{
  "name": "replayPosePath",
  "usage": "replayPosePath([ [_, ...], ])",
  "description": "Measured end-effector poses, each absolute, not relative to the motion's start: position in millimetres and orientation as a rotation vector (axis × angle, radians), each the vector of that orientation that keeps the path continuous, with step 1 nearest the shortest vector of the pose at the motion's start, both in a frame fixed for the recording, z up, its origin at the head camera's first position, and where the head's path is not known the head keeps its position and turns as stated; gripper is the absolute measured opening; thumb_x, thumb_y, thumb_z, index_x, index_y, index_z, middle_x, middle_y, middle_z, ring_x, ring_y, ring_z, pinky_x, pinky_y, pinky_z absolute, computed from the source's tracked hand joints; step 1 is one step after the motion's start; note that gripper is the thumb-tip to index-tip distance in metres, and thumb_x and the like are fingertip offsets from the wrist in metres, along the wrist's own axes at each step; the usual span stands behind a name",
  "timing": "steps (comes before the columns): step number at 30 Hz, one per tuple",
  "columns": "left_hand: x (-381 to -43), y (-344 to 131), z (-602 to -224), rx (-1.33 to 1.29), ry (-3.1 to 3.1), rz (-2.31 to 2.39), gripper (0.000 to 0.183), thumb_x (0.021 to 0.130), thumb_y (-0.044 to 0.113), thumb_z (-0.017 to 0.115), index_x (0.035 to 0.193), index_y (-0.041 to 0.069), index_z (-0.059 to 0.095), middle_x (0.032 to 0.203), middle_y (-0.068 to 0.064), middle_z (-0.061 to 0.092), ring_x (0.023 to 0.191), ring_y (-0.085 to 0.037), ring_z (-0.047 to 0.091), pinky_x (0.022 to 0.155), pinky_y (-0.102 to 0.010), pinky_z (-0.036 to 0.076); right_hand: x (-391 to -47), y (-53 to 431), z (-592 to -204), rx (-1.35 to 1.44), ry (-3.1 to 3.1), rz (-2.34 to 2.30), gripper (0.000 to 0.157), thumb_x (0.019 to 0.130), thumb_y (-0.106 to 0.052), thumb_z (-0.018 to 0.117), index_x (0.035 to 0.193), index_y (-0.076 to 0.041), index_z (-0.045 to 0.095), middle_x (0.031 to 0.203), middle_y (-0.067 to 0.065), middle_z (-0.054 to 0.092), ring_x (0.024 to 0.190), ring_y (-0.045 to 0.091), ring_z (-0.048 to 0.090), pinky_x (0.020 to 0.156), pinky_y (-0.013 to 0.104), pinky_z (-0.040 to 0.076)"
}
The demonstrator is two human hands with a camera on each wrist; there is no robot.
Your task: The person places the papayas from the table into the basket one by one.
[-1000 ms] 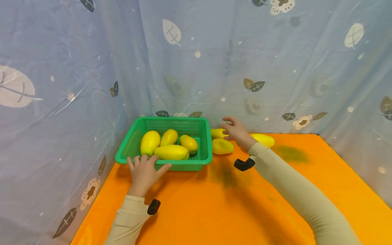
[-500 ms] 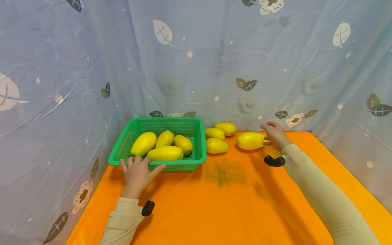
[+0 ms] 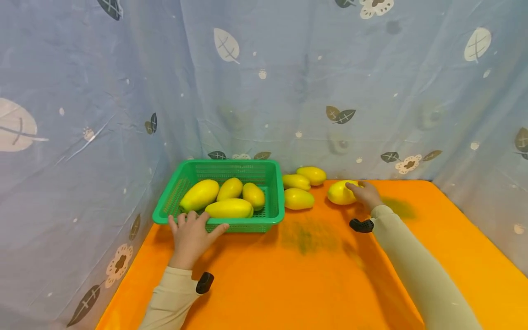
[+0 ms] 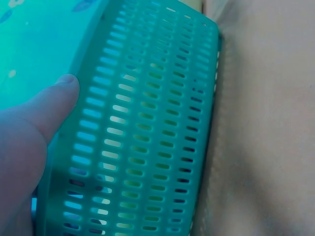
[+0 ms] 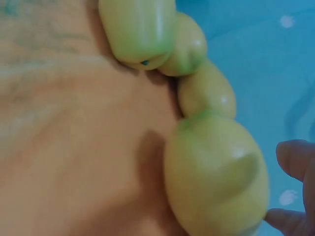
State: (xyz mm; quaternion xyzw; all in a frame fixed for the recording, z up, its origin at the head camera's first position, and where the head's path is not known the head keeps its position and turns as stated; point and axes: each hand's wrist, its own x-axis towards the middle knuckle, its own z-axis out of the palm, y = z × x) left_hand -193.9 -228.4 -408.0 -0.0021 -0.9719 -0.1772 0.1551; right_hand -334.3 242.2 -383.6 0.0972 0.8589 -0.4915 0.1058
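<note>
My left hand [image 3: 191, 238] grips the front rim of the green plastic basket [image 3: 276, 188], its fingers over the edge. In the left wrist view the thumb [image 4: 54, 101] lies against the outside of the slotted wall. Several yellow mango-like fruits [image 3: 228, 208] lie inside the basket. Over on the right, my right hand [image 3: 367, 195] is at the right end of a loose yellow mango-like fruit [image 3: 341, 192]. In the right wrist view one fingertip meets this fruit [image 5: 211, 177] at its edge, while another finger [image 5: 294, 157] is apart from it. The right thumb is hidden.
Three more yellow fruits [image 3: 299, 199] lie close together on the orange table [image 3: 288, 284], just right of the basket. A blue patterned curtain [image 3: 280, 91] stands behind the table and along both sides. Greenish stains mark the table's middle.
My right hand has moved right, past the small group of fruits, then back slightly left onto the lone fruit's right end. The left hand stays on the basket rim.
</note>
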Motion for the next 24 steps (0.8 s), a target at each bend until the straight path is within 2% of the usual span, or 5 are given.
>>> replayPosePath([
  [5, -194, -223, -413, -0.002, -2.781, -0.508, 0.063, 0.087, 0.060, 0.073, 0.121, 0.007, 0.070, 0.108, -0.025, 0.062, 0.122, -0.055, 0.044, 0.115, -0.080, 0.006, -340, 235, -398, 0.339, 2.664, -1.449, 0.084, 0.104, -0.045, 0.045, 0.162, 0.003, 0.006, 0.168, 0.031, 0.006, 0.155, 0.050, 0.013, 0.126, 0.059, 0.020],
  [12, -194, -222, -415, 0.003, -2.753, -0.535, 0.062, 0.087, 0.059, 0.074, 0.119, 0.007, 0.071, 0.110, -0.025, 0.062, 0.122, -0.055, 0.044, 0.115, -0.080, 0.006, -346, 224, -406, 0.388, 2.654, -1.620, 0.079, 0.103, -0.038, 0.050, 0.164, -0.004, 0.012, 0.169, 0.026, 0.012, 0.154, 0.047, 0.020, 0.125, 0.056, 0.026],
  [24, -196, -226, -412, -0.011, -2.731, -0.522, 0.063, 0.086, 0.058, 0.075, 0.120, 0.005, 0.072, 0.108, -0.026, 0.062, 0.118, -0.055, 0.045, 0.115, -0.080, 0.005, -348, 222, -410, 0.478, 2.567, -1.769, 0.077, 0.101, -0.035, 0.051, 0.165, -0.010, 0.016, 0.171, 0.020, 0.010, 0.155, 0.042, 0.019, 0.126, 0.052, 0.026],
])
